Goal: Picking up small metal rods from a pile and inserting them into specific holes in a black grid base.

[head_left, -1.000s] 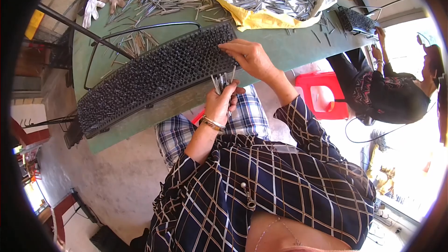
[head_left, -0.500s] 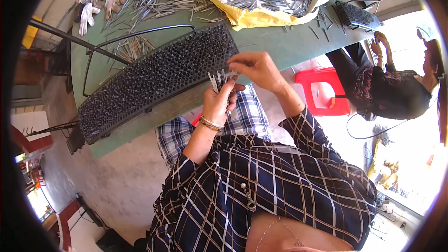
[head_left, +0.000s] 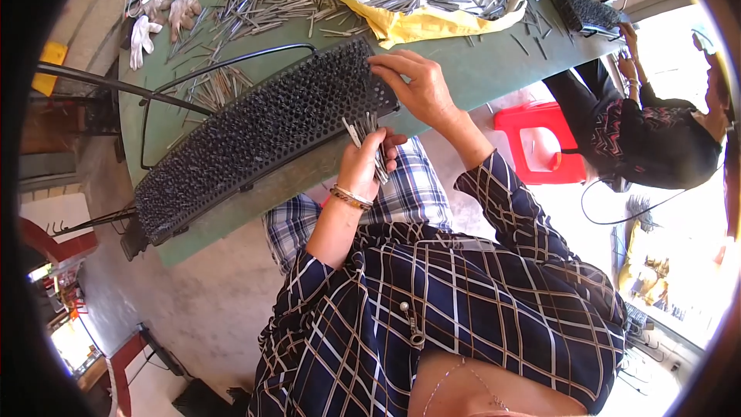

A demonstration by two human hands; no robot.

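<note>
My left hand [head_left: 366, 161] is closed round a bunch of thin grey metal strips [head_left: 363, 130], their tips fanning out above the thumb. It hovers just off the near edge of a long black panel [head_left: 255, 127] full of small round holes, which lies slantwise along the table edge. Many dark pieces stand in the panel's holes; bare holes show towards its right end. Over that right end is my right hand [head_left: 421, 89], thumb and fingers pinched at the panel surface. Whatever sits between those fingertips is too small to make out.
Loose metal strips [head_left: 270, 0] cover the far side of the green table [head_left: 463, 69], and more fill a white and yellow sack [head_left: 432, 27]. Work gloves [head_left: 143, 40] lie far left. At the right, a person [head_left: 656, 143] works at another black panel [head_left: 588, 14] near a red stool [head_left: 532, 120].
My right hand has moved from beside the strips in my left hand, up and slightly left onto the panel's right end. My left hand keeps its hold on the bunch.
</note>
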